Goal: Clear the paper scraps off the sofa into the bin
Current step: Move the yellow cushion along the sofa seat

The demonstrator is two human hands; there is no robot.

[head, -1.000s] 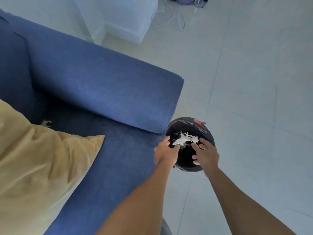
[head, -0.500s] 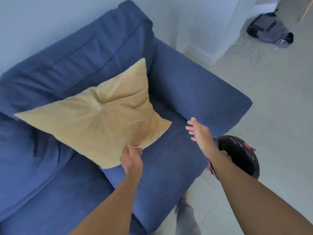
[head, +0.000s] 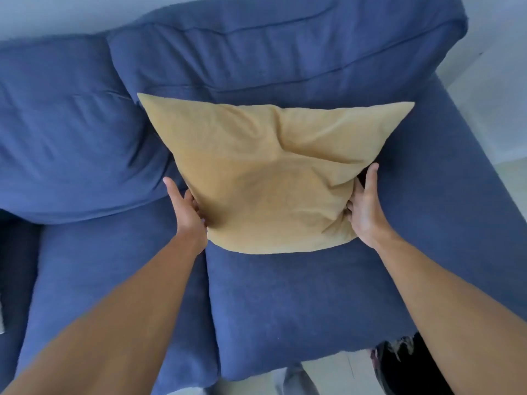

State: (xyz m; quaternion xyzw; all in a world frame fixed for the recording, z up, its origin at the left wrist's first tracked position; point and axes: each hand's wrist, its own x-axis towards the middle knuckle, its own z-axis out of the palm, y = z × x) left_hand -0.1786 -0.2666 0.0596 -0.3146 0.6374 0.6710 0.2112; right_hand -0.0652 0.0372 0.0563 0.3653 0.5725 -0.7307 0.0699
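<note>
A blue fabric sofa [head: 285, 303] fills the view. A yellow cushion [head: 265, 172] leans against its backrest over the right seat. My left hand [head: 186, 212] grips the cushion's lower left edge, and my right hand [head: 366, 206] grips its lower right edge. The black-lined bin [head: 399, 363] stands on the floor at the sofa's front right corner, partly behind my right forearm, with white paper scraps [head: 397, 344] showing inside. No scraps show on the visible seat.
A second back cushion [head: 71, 138] fills the sofa's left half. The right armrest [head: 467, 195] borders pale floor [head: 513, 178]. My trouser leg [head: 296, 380] shows at the bottom edge beside the seat front.
A second ago both hands dropped scraps into the bin. They then swung to the sofa; the left took the cushion first, and now both hold it squared against the backrest.
</note>
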